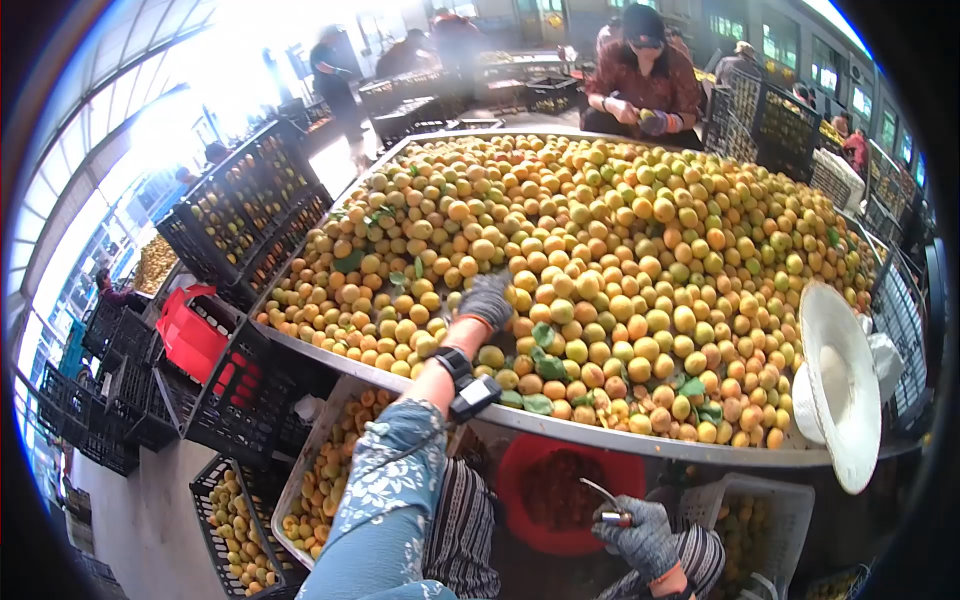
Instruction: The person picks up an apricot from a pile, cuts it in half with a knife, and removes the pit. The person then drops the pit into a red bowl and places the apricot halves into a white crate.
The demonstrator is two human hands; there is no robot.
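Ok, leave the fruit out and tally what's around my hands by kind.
2 gloved hands: left hand on the fruit, right hand below the table edge
1 metal tool, in the right hand
1 red basin
1 white hat
Total: 5

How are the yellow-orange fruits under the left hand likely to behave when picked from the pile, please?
The fruits look round and smooth, so a nudged one would probably roll. They lie heaped on the table, so the left hand lifting one may shift its neighbours. Each looks small, likely light.
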